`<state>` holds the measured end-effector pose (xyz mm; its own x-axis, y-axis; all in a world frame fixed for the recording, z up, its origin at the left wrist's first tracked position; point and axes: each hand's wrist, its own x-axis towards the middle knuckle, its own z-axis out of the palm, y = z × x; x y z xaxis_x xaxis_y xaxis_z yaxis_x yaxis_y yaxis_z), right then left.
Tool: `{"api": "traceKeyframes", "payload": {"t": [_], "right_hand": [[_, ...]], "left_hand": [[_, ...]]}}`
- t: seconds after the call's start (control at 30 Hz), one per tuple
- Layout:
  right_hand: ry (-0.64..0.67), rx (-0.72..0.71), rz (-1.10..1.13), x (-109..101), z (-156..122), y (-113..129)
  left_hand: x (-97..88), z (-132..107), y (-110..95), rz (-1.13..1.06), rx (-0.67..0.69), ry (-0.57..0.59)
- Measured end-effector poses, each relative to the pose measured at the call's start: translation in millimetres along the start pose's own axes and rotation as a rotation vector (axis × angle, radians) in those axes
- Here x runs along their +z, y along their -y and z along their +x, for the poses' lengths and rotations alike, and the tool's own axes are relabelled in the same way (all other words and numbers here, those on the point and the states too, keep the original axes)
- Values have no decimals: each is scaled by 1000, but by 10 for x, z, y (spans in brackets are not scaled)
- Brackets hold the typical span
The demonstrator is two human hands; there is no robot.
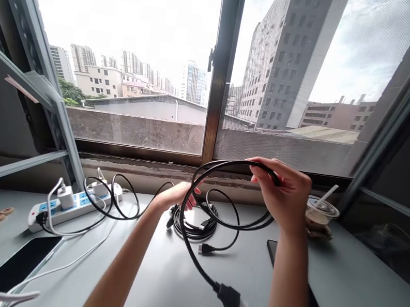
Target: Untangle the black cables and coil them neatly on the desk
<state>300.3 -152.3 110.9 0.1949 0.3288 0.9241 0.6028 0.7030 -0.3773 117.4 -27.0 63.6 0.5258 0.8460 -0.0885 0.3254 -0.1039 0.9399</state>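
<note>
Black cable (227,161) loops crosswise between the hands: right hand (284,195) clamped on its top, left hand (177,197) closed on the lower side, plug (230,299) trailing beneath, nearer the right.

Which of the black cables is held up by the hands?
The thick cable, looped between left hand and right hand and ending in the large plug. The coiled bundle lies flat on the table.

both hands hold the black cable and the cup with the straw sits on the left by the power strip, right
Wrong side: the head view shows the cup on the right, beyond the right hand, away from the power strip. The left hand also holds the black cable.
</note>
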Motion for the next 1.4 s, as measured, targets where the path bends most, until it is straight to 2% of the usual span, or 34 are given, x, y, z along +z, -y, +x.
{"api": "traceKeyframes", "payload": {"t": [0.07,0.13,0.2,0.37,0.47,0.57,0.67,0.83,0.93,1.1,1.17,1.27,1.4], "right_hand": [[-68,-7,47,12,3,-6],[-117,7,94,21,3,-13],[-87,40,100,17,3,-26],[145,138,-40,-31,8,-150],[180,128,-86,-36,19,-245],[181,118,-134,-5,29,-280],[155,104,-178,41,35,-263],[219,114,-140,111,34,-204],[304,182,-96,152,11,-154],[355,281,-15,213,-37,-74],[412,270,155,211,-43,-54],[593,316,436,142,-38,-31],[833,396,525,-41,-25,-3]], "left_hand": [[65,76,85,-79,-53,231],[141,117,132,-152,4,367],[209,135,138,-200,72,369],[226,31,-45,-469,283,239],[163,-143,-223,-498,367,309],[144,-329,-352,-443,390,360],[187,-469,-411,-279,434,231],[252,-566,-432,78,668,-185],[253,-584,-428,90,825,-392],[283,-657,-401,14,1012,-634],[309,-680,-391,-24,1054,-714],[323,-669,-390,-126,1051,-788],[284,-616,-421,-218,973,-728]]}}
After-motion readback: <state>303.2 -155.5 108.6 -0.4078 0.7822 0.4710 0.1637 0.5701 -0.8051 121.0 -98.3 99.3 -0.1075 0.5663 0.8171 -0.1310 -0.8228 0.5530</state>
